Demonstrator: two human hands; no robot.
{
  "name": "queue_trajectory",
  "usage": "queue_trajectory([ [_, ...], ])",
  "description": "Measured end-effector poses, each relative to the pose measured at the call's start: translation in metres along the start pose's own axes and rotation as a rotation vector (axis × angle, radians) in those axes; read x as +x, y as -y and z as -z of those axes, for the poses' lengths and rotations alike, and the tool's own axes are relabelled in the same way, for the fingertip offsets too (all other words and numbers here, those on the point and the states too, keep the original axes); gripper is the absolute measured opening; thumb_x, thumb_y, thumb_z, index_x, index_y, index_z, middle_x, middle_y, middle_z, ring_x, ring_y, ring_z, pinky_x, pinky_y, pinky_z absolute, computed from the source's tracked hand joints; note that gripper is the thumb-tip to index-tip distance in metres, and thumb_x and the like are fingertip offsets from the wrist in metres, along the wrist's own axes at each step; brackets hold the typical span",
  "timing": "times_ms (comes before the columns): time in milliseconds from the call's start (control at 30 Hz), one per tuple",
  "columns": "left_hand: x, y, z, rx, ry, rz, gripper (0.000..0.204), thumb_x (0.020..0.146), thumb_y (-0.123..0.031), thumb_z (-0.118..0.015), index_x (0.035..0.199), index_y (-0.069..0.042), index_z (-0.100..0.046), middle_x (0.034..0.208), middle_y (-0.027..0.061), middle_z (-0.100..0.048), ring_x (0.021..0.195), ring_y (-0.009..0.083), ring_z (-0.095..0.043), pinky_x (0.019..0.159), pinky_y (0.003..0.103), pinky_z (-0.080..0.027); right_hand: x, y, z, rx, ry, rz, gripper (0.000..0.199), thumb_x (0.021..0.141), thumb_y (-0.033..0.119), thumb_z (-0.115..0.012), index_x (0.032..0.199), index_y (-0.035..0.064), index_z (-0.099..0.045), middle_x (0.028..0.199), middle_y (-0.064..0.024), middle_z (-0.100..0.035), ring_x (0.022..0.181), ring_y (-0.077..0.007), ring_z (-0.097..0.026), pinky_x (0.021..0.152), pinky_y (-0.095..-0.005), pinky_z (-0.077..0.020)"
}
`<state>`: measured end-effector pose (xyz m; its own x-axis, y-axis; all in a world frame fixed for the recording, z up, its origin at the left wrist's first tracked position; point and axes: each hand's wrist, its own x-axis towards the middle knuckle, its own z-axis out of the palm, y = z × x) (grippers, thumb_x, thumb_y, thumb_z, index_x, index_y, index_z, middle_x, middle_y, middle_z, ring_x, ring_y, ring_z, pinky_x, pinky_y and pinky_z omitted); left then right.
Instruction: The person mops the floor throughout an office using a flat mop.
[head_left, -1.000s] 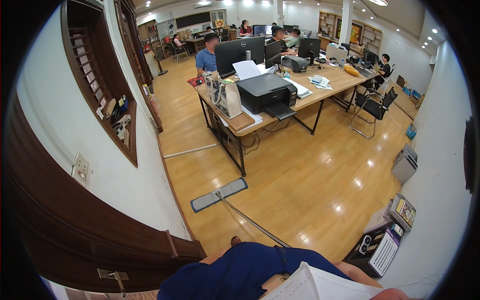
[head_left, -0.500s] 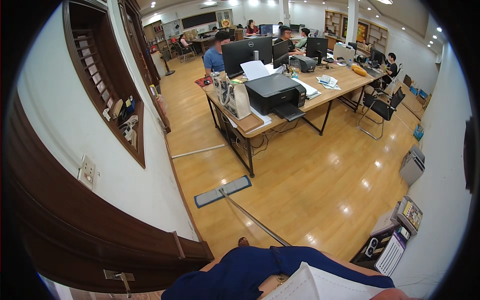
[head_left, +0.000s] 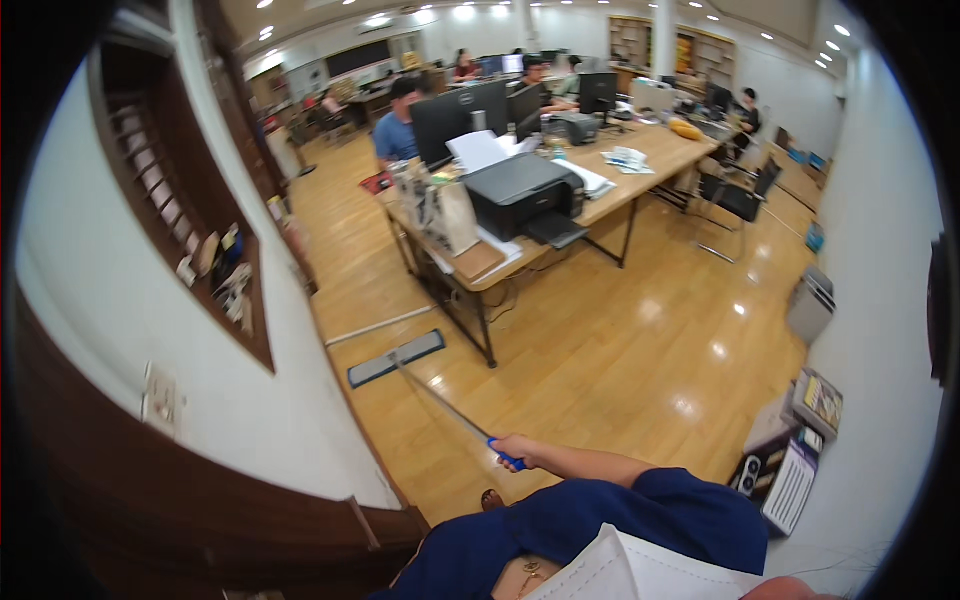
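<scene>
My right hand [head_left: 520, 449] is closed around the blue grip of a flat mop [head_left: 440, 402], its arm stretched out from the right. From the grip, the thin metal pole slants away to the far left. At its end, the wide grey mop head with a blue edge lies flat on the wooden floor, between the left wall and the legs of a long desk [head_left: 640, 190]. My left hand is out of the picture.
A black printer [head_left: 525, 195] and a patterned bag [head_left: 448, 215] stand on the desk's near end. A whitish strip [head_left: 380, 326] crosses the floor beyond the mop. Boxes [head_left: 780, 470] line the right wall, and a black chair [head_left: 735, 198] stands farther back. Several people sit at desks.
My right hand and forearm have come into view on the mop's blue grip. The mop head has shifted left and slightly farther away, while the whole view has also turned.
</scene>
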<state>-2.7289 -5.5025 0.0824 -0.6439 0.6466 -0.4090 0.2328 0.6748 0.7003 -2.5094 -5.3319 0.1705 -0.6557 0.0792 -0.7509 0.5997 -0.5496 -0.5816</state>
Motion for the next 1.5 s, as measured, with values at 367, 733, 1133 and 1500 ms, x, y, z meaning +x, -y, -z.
queue_trajectory([
  [367, -0.055, 0.057, -0.076, 0.065, 0.23, 0.099, 0.041, 0.075, -0.031, -0.057, 0.103, -0.002, -0.061, 0.099, 0.0181, -0.062, 0.097, 0.0307, -0.058, 0.086, 0.037, -0.044, -0.131, -0.106, 0.099, -0.091, 0.018, -0.068, 0.037, 0.093, 0.033, -0.04, 0.129, 0.0293, -0.039, 0.06, 0.0026, -0.04, 0.047, -0.0056, -0.04, 0.037, -0.0194, -0.0346],
  [733, -0.104, 0.095, -0.195, 0.467, 0.515, 0.043, 0.046, 0.078, -0.038, -0.053, 0.109, -0.003, -0.059, 0.104, 0.0171, -0.061, 0.1, 0.0294, -0.057, 0.087, 0.035, -0.044, -0.495, -0.307, 0.144, 0.456, -0.132, -0.293, 0.051, 0.087, 0.027, -0.055, 0.134, 0.0248, -0.035, 0.071, -0.0034, -0.05, 0.046, -0.006, -0.041, 0.041, -0.0185, -0.0358],
  [1133, -0.126, 0.056, -0.181, 0.426, 0.514, -0.044, 0.036, 0.076, -0.033, -0.054, 0.096, -0.004, -0.062, 0.095, 0.0185, -0.062, 0.089, 0.0333, -0.058, 0.079, 0.039, -0.046, -0.517, -0.266, 0.107, 0.558, -0.298, -0.399, 0.05, 0.081, 0.02, -0.062, 0.127, 0.0146, -0.045, 0.07, -0.0077, -0.055, 0.05, -0.0124, -0.048, 0.04, -0.0229, -0.0362],
  [1500, -0.136, 0.078, -0.08, 0.228, 0.329, 0.417, 0.04, 0.076, -0.036, -0.055, 0.101, -0.006, -0.063, 0.101, 0.0157, -0.062, 0.085, 0.0277, -0.063, 0.074, 0.034, -0.049, -0.147, -0.074, 0.052, -0.008, -0.067, 0.097, 0.039, 0.091, 0.019, -0.048, 0.127, 0.0049, -0.043, 0.082, -0.0045, -0.057, 0.065, -0.0115, -0.054, 0.059, -0.0233, -0.0456],
])
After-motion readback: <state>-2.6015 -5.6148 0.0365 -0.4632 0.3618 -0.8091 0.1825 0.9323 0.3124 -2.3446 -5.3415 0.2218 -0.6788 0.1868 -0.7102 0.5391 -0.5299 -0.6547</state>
